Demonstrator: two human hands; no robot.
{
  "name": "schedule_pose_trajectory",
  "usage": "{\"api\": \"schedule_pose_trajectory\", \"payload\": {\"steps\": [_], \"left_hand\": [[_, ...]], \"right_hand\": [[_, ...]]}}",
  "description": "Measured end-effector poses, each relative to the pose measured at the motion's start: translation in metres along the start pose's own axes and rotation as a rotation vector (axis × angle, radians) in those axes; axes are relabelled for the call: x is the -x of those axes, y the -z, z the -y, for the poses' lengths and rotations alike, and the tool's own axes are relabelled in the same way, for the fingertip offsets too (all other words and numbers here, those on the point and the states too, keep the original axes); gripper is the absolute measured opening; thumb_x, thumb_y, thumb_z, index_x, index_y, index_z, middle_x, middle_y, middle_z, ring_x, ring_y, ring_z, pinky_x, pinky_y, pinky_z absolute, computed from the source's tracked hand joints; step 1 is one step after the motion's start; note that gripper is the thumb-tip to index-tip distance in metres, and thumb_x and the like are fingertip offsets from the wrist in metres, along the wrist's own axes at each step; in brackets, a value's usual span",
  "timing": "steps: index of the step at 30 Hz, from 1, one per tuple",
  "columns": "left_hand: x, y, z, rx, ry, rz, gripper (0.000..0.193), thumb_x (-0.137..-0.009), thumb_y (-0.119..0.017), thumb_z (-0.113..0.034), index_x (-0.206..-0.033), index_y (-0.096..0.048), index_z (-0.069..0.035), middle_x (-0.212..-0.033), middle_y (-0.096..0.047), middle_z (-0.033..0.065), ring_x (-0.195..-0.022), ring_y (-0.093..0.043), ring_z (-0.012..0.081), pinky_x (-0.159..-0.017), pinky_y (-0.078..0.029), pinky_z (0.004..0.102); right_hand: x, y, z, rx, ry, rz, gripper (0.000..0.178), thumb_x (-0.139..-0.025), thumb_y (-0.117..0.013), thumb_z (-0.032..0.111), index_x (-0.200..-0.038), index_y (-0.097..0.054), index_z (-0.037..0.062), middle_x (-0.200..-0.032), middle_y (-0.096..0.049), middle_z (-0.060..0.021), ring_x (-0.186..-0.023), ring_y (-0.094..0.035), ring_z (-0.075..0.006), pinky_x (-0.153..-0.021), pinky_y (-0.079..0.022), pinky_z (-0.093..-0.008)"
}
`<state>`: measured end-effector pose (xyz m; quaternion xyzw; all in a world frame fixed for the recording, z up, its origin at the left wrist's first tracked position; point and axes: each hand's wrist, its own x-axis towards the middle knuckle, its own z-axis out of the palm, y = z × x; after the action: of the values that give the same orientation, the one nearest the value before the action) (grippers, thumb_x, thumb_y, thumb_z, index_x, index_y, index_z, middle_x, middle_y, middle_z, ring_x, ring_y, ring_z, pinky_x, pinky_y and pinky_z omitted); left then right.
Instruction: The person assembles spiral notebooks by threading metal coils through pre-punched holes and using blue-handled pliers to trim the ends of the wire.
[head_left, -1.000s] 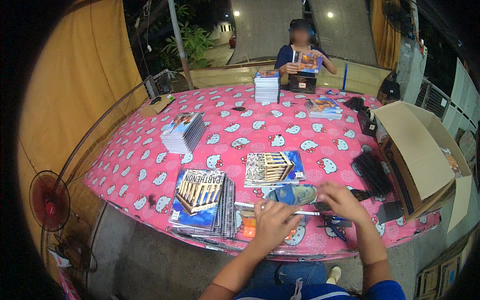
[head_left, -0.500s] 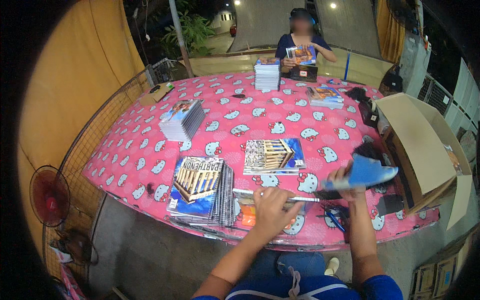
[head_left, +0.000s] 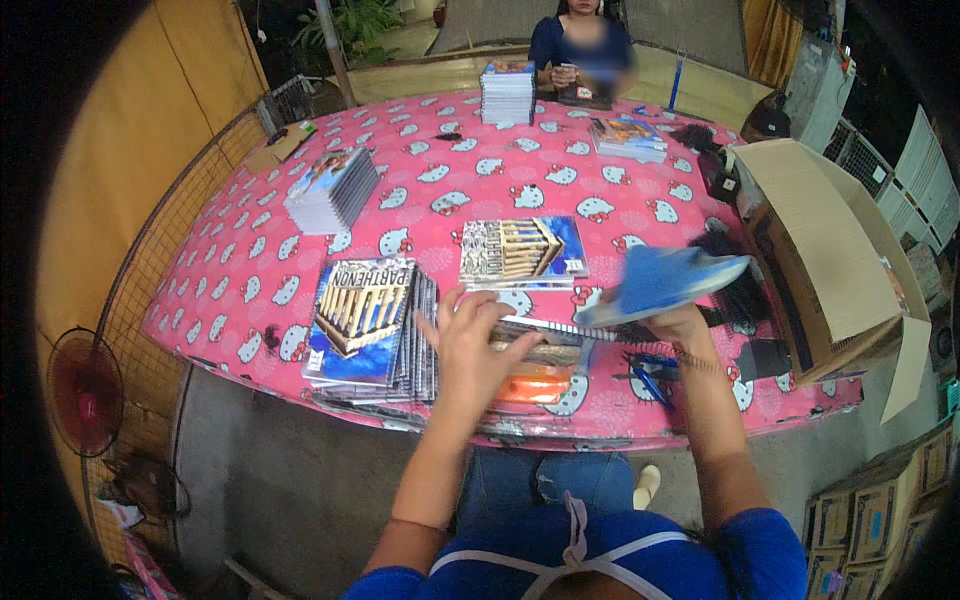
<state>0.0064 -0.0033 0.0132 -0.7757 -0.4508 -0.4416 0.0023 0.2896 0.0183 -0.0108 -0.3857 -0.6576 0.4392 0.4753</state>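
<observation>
My left hand (head_left: 470,345) grips a notebook (head_left: 545,328) between thumb and fingers; its bound edge faces up, at the near side of the table. A dark spiral coil (head_left: 625,335) runs along that edge to the right. In my right hand (head_left: 680,325) is a flat blue piece with a pale edge (head_left: 675,285), roughly sole-shaped and smeared by motion, just above the coil. Left of my left hand stands a stack of notebooks with temple covers (head_left: 365,320). A smaller pile of the same notebooks (head_left: 522,250) lies just beyond my hands.
An orange item (head_left: 535,385) and blue-handled tools (head_left: 650,385) lie near the front edge. Farther off are more notebook stacks (head_left: 330,190) (head_left: 508,95) (head_left: 628,138). An open carton (head_left: 820,270) stands right, beside dark coils (head_left: 740,295). A co-worker (head_left: 580,50) is across the table.
My right hand has swung the blue piece leftward, over the notebook's coil. The left hand still grips the notebook, with its fingers spread wider. The whole view has shifted.
</observation>
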Motion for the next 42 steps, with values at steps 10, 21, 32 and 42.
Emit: {"api": "schedule_pose_trajectory", "payload": {"steps": [10, 21, 32, 42], "left_hand": [[0.004, -0.002, 0.016, 0.173, 0.069, -0.062, 0.037, -0.056, -0.086, -0.016, -0.085, -0.067, -0.004, -0.105, -0.061, 0.0146, -0.101, -0.056, 0.0308, -0.086, -0.046, 0.0382], [0.02, -0.004, 0.042, 0.666, 0.3, -0.104, 0.042, -0.071, -0.076, 0.002, -0.107, -0.054, -0.001, -0.105, -0.057, 0.0123, -0.099, -0.057, 0.0205, -0.086, -0.047, 0.0297], [0.032, 0.0, 0.059, 1.072, 0.564, -0.143, 0.038, -0.081, -0.067, 0.006, -0.118, -0.06, 0.003, -0.104, -0.064, 0.01, -0.092, -0.061, 0.0111, -0.079, -0.051, 0.023], [0.022, 0.0, 0.053, 1.147, 0.654, -0.176, 0.025, -0.08, -0.069, 0.004, -0.104, -0.063, 0.003, -0.087, -0.064, 0.0036, -0.079, -0.06, 0.0093, -0.074, -0.05, 0.0241]], "right_hand": [[-0.047, -0.032, -0.001, 0.852, -0.086, 0.019, 0.034, -0.06, -0.067, -0.003, -0.092, -0.057, 0.0014, -0.083, -0.065, -0.0067, -0.082, -0.066, -0.0216, -0.067, -0.052, -0.0361], [-0.052, -0.063, 0.015, -0.584, -0.085, 0.076, 0.047, -0.063, -0.068, -0.001, -0.109, -0.059, 0.0031, -0.091, -0.067, -0.016, -0.079, -0.066, -0.0269, -0.069, -0.052, -0.0361], [-0.091, -0.08, 0.018, 0.525, -0.098, 0.156, 0.047, -0.064, -0.067, -0.003, -0.11, -0.06, 0.0008, -0.101, -0.066, -0.0078, -0.094, -0.061, -0.0165, -0.083, -0.048, -0.0318], [-0.021, -0.035, -0.046, 1.188, -0.113, -0.056, 0.05, -0.069, -0.068, 0.01, -0.118, -0.056, 0.0078, -0.103, -0.063, -0.0185, -0.096, -0.06, -0.0382, -0.078, -0.05, -0.043]]}}
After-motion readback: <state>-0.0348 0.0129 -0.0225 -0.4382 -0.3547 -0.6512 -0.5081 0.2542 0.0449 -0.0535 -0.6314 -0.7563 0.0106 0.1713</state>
